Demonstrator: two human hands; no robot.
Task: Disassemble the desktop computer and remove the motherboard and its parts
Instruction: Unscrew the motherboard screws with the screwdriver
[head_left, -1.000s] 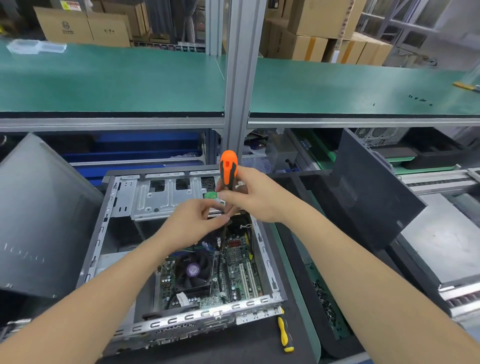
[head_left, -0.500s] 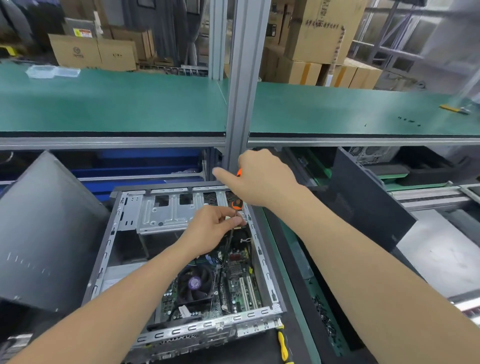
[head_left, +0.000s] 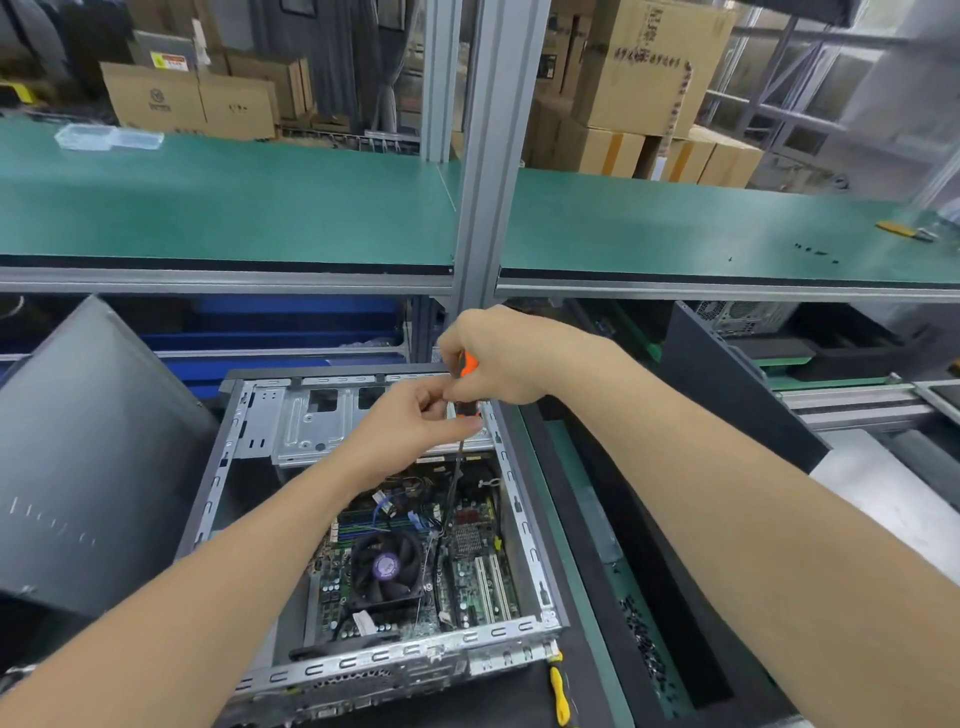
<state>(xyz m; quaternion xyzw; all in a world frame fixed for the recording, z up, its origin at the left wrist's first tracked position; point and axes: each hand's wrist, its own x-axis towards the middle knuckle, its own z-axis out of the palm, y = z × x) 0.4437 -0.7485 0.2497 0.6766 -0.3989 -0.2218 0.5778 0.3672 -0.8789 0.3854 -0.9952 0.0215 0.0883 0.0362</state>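
Since a second ago the right hand (head_left: 511, 358) has slid over the orange screwdriver (head_left: 469, 366), whose handle is now mostly hidden in its curled grip and whose tip is lost among the motherboard (head_left: 467, 571) cables. The open computer case (head_left: 524, 519) holding it lies near, under a green shelf (head_left: 234, 208), cardboard boxes (head_left: 644, 67) stacked far behind. The left hand (head_left: 410, 423) pinches the tool's black collar above the drive cage (head_left: 296, 415).

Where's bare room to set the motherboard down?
Green shelf left of the post, nearer than the clear box; also right of the post, before the loose screws. Crowded: over the case, where left hand and right hand hold the screwdriver.
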